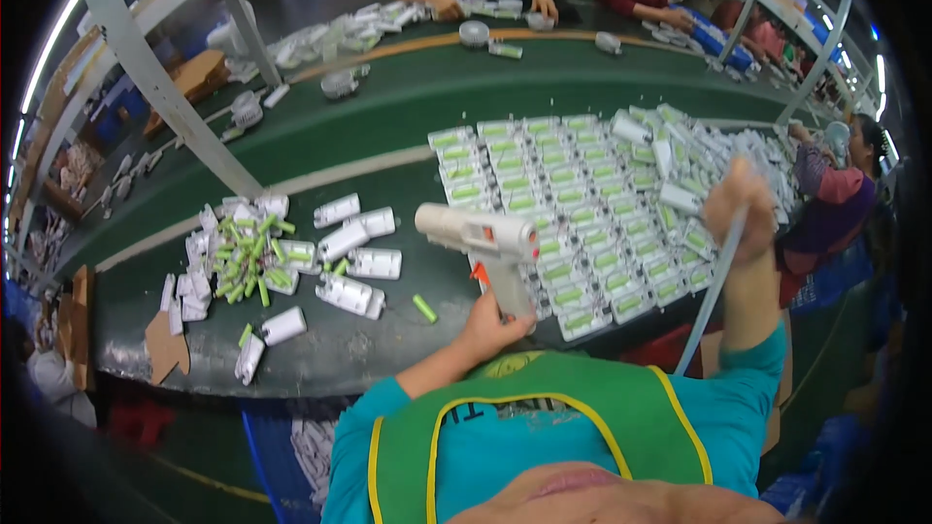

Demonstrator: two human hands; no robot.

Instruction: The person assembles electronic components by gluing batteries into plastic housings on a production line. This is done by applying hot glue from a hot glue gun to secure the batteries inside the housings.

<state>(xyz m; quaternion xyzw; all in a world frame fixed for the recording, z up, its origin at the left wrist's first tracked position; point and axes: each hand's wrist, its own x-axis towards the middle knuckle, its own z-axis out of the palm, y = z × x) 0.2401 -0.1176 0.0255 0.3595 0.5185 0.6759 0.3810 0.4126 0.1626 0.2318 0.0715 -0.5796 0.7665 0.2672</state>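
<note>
My left hand [490,330] is wrapped around the handle of a white glue gun [476,231] with an orange trigger. The gun is held above the bench, at the near left edge of tight rows of small white plastic housings [524,202] with green battery cells in them. On the right, my right hand [741,209] is raised and closed, smeared by motion. A long translucent glue stick [714,293] slants down from it toward my body. One loose green cell [424,308] lies left of my left hand.
Left on the dark bench [330,354] are a pile of green cells [250,257], scattered white housings [359,295] and a torn cardboard piece [167,347]. More housings heap up at right. Beyond runs a green conveyor [408,87] with round white parts. A metal post [184,87] rises at left. Co-workers sit opposite and at right.
</note>
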